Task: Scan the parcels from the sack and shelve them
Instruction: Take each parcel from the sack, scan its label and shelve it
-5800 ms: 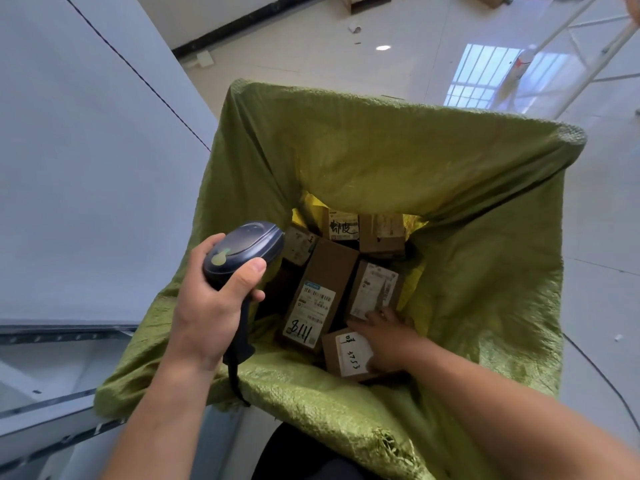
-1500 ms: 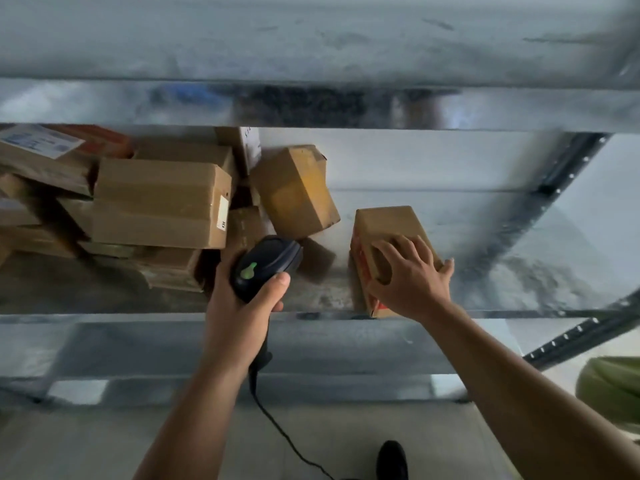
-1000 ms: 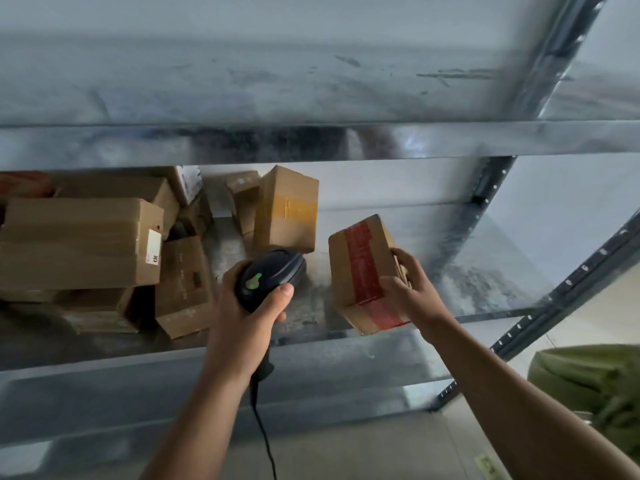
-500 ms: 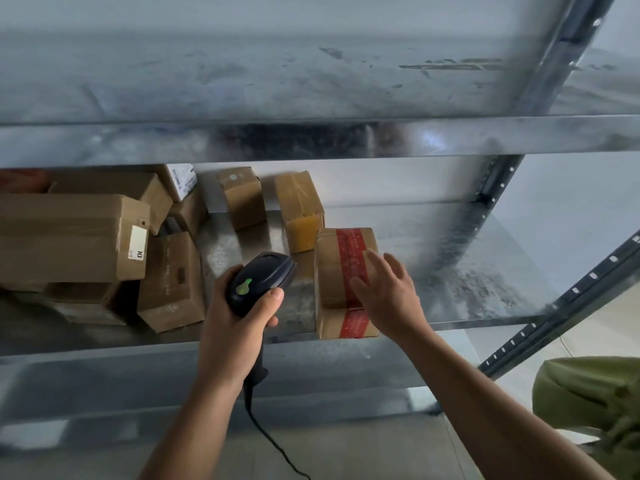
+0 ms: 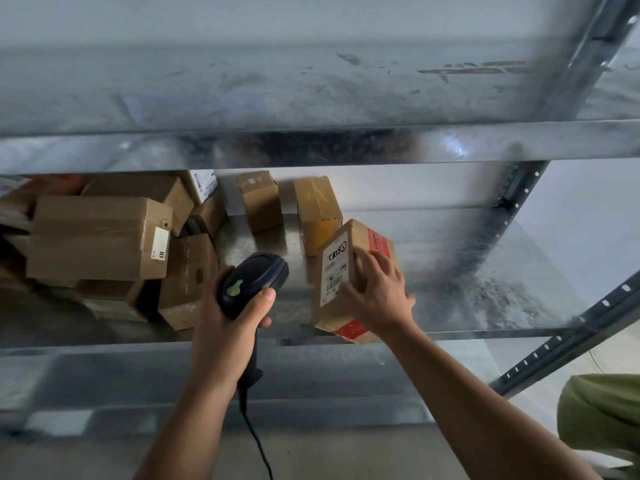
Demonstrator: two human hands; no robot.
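Right hand (image 5: pixel 375 296) grips the small brown cardboard parcel with red tape (image 5: pixel 336 271), tilted at the front edge of the grey metal shelf (image 5: pixel 485 271), left hand (image 5: pixel 228 323) clamped round the dark handheld scanner (image 5: pixel 252 282) just beside it: looks light, stiff, best held across its long sides.

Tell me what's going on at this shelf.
A person is working at a grey metal shelf. The left hand grips a dark handheld barcode scanner with a green button. The right hand holds a small brown cardboard parcel with red tape, tipped up at the shelf's front edge with its white label turned upward. More cardboard boxes are piled to the left. A green woven sack shows at lower right.
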